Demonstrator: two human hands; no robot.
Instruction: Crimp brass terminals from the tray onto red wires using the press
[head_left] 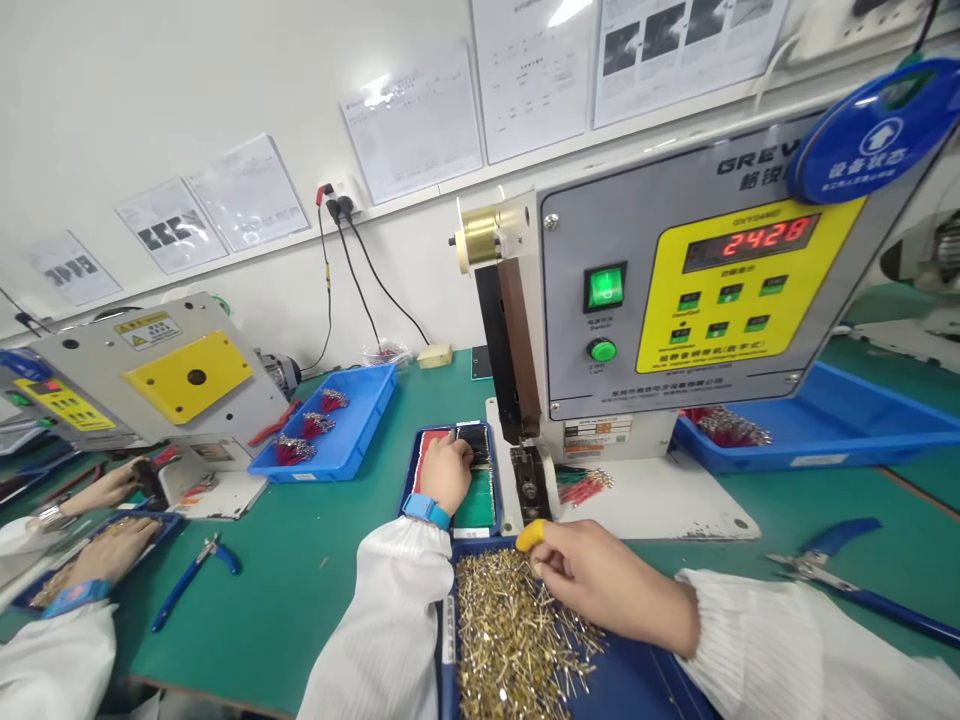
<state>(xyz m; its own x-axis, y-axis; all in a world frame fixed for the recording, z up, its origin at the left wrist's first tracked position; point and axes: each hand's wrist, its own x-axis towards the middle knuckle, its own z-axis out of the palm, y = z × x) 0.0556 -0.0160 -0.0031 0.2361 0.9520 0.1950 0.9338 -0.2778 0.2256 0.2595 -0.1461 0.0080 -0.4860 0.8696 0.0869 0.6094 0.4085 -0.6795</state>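
My left hand [444, 472], a blue strap round its wrist, reaches into a small tray [414, 470] of red wires [427, 455], black wires [474, 440] and green wires [476, 500]. Its fingers are bent together at the black wires; what they pinch is hidden. Above a blue bin [630, 670] of loose brass-coloured metal terminals [499, 630] is my right hand [592, 575], fingers curled closed. A yellow finger cot [531, 535] covers one fingertip, just in front of the press head [529, 480] of a grey machine [600, 400]. Anything inside that grip is too small to make out.
Finished-looking red wires [589, 487] lie on the machine base. Blue-handled pliers [832, 565] rest at right, cutters [199, 575] at left. Blue trays [337, 420] hold wire bundles. A co-worker's hands [112, 545] are at another machine [165, 380] on the left.
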